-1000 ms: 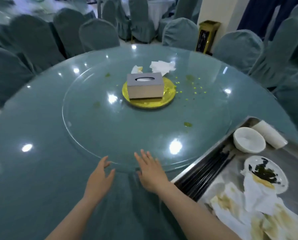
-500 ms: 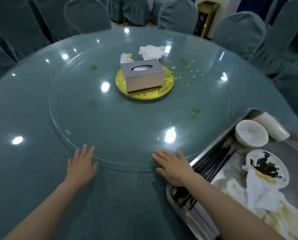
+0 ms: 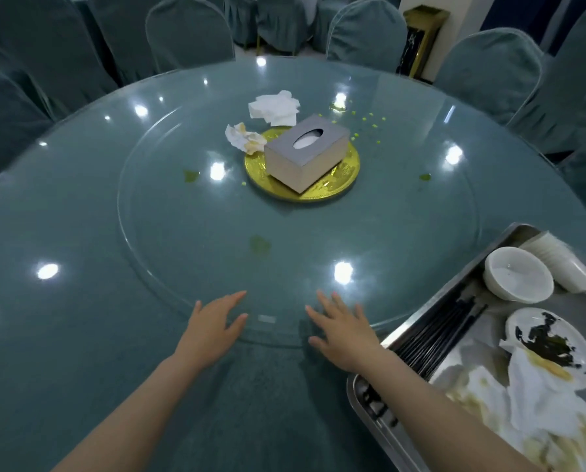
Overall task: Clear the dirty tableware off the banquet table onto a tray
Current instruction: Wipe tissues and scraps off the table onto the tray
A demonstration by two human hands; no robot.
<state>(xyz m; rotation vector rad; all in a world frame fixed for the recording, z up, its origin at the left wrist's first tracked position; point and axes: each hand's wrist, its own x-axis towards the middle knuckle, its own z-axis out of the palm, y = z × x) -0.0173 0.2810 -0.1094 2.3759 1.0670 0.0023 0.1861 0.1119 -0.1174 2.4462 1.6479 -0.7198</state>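
A grey tissue box point(image 3: 306, 151) stood on a gold plate point(image 3: 347, 173); covered chairs point(image 3: 189, 32) ringed the far side.

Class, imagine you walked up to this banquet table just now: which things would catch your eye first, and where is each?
First, the grey tissue box on a gold plate at the middle of the glass turntable, with crumpled napkins just behind it. Then the metal tray at the near right, with a white bowl, black chopsticks and stained napkins. The left hand and right hand lie flat on the turntable's near edge.

Head camera looks down across the table point(image 3: 80, 216).
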